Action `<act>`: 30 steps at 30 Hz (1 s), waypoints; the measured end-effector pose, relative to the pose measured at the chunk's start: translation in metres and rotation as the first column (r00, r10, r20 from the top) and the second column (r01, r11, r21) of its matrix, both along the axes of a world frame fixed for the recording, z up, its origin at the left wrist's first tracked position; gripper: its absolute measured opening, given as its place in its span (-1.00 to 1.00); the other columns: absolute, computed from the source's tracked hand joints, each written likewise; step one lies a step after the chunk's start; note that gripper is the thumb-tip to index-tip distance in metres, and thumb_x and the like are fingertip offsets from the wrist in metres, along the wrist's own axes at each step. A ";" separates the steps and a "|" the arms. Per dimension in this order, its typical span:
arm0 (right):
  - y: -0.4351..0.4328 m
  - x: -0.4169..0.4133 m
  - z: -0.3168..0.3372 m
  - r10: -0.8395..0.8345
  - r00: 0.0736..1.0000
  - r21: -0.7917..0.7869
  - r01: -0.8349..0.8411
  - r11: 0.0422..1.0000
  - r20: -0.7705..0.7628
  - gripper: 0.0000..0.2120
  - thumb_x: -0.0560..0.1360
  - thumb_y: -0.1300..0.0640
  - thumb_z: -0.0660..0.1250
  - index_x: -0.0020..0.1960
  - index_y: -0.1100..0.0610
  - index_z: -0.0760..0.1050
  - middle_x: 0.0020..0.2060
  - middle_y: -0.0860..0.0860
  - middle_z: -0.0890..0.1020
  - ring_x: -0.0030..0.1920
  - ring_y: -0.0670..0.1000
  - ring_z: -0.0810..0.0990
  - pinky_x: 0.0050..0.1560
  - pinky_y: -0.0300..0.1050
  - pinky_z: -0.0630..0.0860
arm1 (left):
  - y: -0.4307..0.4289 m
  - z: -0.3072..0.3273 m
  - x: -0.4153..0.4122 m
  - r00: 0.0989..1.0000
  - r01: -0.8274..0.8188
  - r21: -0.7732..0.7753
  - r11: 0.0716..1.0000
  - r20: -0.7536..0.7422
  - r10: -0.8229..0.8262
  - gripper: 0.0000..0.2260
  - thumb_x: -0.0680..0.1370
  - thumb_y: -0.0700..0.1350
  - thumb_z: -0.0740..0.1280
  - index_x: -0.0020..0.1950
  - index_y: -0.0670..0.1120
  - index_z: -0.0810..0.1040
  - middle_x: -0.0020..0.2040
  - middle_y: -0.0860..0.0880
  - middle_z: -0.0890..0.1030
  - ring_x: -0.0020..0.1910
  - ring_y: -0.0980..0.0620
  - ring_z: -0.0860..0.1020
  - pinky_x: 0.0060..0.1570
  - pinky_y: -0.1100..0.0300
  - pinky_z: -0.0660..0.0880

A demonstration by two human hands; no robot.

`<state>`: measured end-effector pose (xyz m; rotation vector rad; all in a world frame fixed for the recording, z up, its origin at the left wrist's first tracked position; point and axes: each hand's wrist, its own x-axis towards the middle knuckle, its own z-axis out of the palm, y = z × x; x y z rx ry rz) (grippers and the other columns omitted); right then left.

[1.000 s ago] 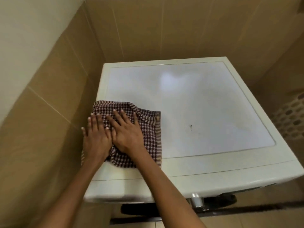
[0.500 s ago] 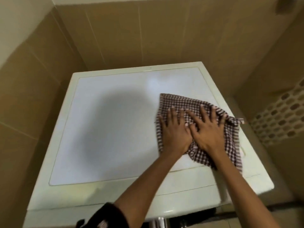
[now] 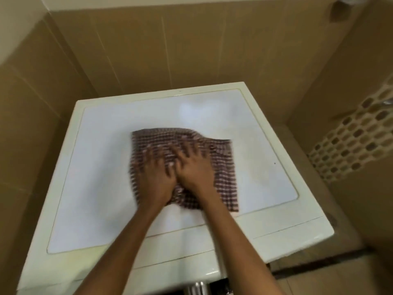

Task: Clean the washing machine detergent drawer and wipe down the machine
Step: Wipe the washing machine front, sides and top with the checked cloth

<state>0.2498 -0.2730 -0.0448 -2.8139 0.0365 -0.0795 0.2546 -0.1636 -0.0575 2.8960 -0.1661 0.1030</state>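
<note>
A white washing machine (image 3: 89, 188) fills the middle of the head view, seen from above. A brown-and-white checked cloth (image 3: 221, 165) lies spread flat on the middle of its top. My left hand (image 3: 154, 178) and my right hand (image 3: 194, 169) press down on the cloth side by side, fingers straight and spread, pointing away from me. Both hands and the cloth are motion-blurred. The detergent drawer is hidden below the machine's front edge.
Tan tiled walls close in behind and to the left of the machine. A perforated laundry basket (image 3: 357, 141) stands in the gap to the right. A chrome knob (image 3: 196, 289) shows under the front edge.
Both hands slid the cloth from the left edge to the right side, and now back left to the middle of the top.
</note>
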 end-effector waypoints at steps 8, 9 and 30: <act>0.056 0.030 0.000 0.300 0.954 0.049 -0.299 0.953 -0.009 -0.55 0.60 -0.05 0.03 0.48 -0.16 0.12 0.52 -0.04 0.08 0.53 0.07 -0.05 0.47 0.11 -0.21 | 0.056 -0.004 0.001 0.967 -0.252 0.046 0.967 -0.016 0.253 -0.33 0.48 0.08 -0.15 0.45 -0.31 0.22 0.42 -0.38 0.25 0.43 -0.34 0.19 0.35 -0.32 0.06; 0.053 0.032 0.000 0.311 0.951 0.053 -0.310 0.949 -0.006 -0.56 0.61 -0.05 0.02 0.48 -0.15 0.14 0.52 -0.05 0.09 0.53 0.06 -0.03 0.47 0.12 -0.19 | 0.052 -0.004 0.004 0.966 -0.258 0.032 0.966 -0.024 0.259 -0.35 0.49 0.06 -0.14 0.45 -0.31 0.21 0.43 -0.38 0.23 0.44 -0.34 0.17 0.35 -0.33 0.03; -0.075 0.020 -0.004 0.143 0.989 -0.053 -0.144 0.988 -0.025 -0.37 0.47 -0.40 -0.09 0.48 -0.28 -0.14 0.52 0.09 0.06 0.51 0.22 -0.08 0.40 0.29 -0.28 | -0.033 0.047 0.036 0.997 -0.037 -0.781 0.624 0.012 0.075 -0.67 0.56 -0.38 0.14 0.24 -0.12 0.50 0.16 -0.08 0.60 0.17 0.02 0.54 0.09 0.25 0.46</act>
